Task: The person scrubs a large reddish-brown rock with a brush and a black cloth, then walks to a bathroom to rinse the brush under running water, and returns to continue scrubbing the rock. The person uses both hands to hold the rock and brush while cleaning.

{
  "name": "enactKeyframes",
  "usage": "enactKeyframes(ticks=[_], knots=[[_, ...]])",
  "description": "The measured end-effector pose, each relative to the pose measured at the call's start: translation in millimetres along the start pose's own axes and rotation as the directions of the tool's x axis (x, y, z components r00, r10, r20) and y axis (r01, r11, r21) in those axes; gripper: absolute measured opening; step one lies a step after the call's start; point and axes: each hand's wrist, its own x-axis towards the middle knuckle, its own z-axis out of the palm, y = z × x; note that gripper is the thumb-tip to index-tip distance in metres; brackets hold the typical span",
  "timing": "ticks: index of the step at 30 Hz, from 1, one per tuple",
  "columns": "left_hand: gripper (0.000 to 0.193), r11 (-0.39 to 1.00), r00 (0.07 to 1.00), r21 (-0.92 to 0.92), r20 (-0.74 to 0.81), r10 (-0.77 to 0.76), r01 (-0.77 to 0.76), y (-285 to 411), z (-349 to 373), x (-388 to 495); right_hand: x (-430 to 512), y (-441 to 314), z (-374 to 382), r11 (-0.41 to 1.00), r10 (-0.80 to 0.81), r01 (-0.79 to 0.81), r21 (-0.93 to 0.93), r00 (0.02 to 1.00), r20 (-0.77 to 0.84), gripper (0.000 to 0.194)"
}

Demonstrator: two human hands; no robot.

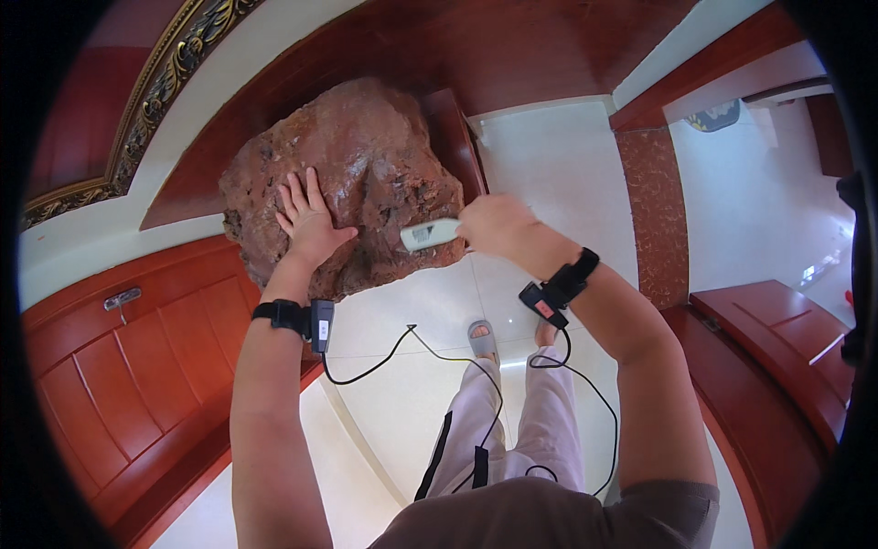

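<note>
A large reddish-brown rock with a rough, pitted surface and some shiny patches stands before me. My left hand lies palm down on its upper face, fingers spread and holding nothing. At the rock's right edge, my right hand grips a pale, flat tool that looks like a brush. The tool's head is over the rock's lower right part and bears a dark, blurred marking. Whether it touches the stone I cannot tell. My right fingertips are mostly hidden behind the hand.
Dark red wood panelling rises behind the rock. A red wooden door with a metal handle is at left, below an ornate gilt frame. Black cables hang from my wrist devices. Another wooden door stands at right.
</note>
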Motion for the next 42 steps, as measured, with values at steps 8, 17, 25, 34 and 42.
enactKeyframes(ticks=[8,17,25,34,42], knots=[[0.128,0.999,0.998,-0.028,-0.051,0.021,-0.023,-3.9,7.0,-1.5,-21.1,-4.5,10.4,0.971,-0.212,0.182,-0.155,0.955,-0.208,0.012],[0.121,0.998,1.0,-0.067,-0.018,0.017,-0.019,-4.3,0.3,-0.6,-35.1,-52.6,37.8,0.964,0.258,-0.219,0.152,0.913,-0.318,0.023],[0.12,0.997,1.0,-0.073,-0.015,0.014,-0.015,-3.2,-0.6,-1.4,-25.2,-65.8,50.7,0.942,0.296,-0.246,0.229,0.929,-0.223,0.029],[0.117,0.998,0.998,-0.068,-0.055,0.004,-0.008,-6.3,7.4,1.3,-9.2,-125.8,121.7,0.808,0.45,-0.309,0.502,0.874,-0.186,0.033],[0.124,0.984,0.979,-0.034,-0.114,0.17,-0.175,-41.6,0.0,-25.9,-69.2,-156.2,161.8,0.667,0.591,-0.434,0.606,0.803,-0.075,0.036]])
